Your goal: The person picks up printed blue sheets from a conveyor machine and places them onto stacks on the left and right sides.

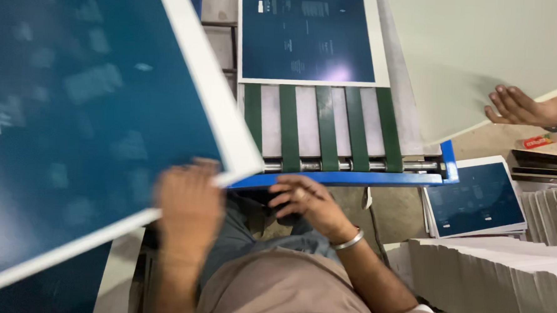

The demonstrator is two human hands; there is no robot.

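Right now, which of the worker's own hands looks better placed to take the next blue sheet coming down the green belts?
Probably the right hand. It is free, resting just below the conveyor's blue edge, nearest the next blue sheet. The left hand is occupied, gripping the corner of the large blue sheet.

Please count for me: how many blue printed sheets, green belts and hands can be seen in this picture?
Blue printed sheets: 3, held sheet, sheet on conveyor, top sheet of stack
Green belts: 5
Hands: 3, left hand, right hand, other person's hand
Total: 11
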